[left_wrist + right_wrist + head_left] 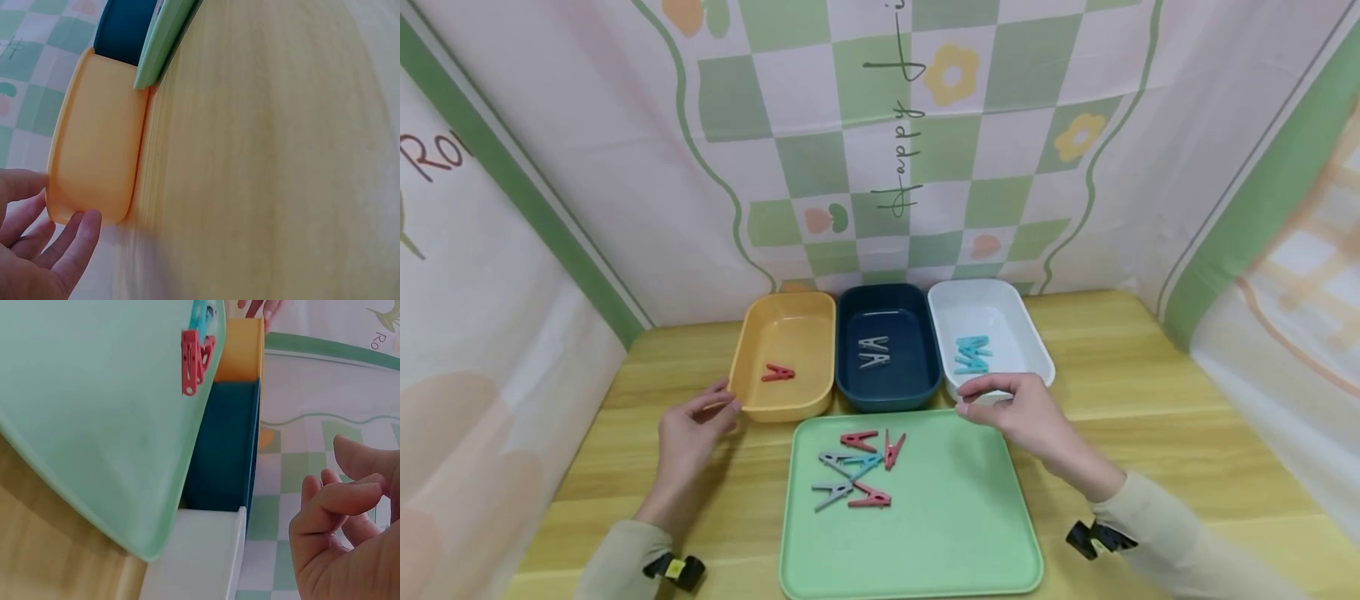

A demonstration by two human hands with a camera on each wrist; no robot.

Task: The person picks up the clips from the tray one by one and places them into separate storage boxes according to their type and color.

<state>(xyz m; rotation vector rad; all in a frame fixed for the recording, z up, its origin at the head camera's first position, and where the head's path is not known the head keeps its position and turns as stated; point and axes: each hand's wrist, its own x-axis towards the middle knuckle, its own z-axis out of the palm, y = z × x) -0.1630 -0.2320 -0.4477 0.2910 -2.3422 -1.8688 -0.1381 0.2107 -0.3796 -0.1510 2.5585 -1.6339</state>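
Note:
My left hand [694,423] is at the near left corner of the yellow bin [786,407]; its fingertips touch the bin's outside, fingers relaxed. One red clothespin [778,372] lies in that bin. Over the near rim of the white bin [1037,360] hovers my right hand [1018,414], fingers loosely bent with nothing between them. Blue clothespins [973,354] lie inside the white bin. Between the two stands a navy bin [887,398] with two grey clothespins [873,352]. In the right wrist view, the right hand [350,531] shows a gap between thumb and fingers.
In front of the bins lies a green tray [955,517]. Several clothespins are grouped on its upper left: red ones [871,497], grey ones [832,493] and a blue one [863,463]. A wooden tabletop [1150,392] is below, with a printed cloth [865,150] hanging behind.

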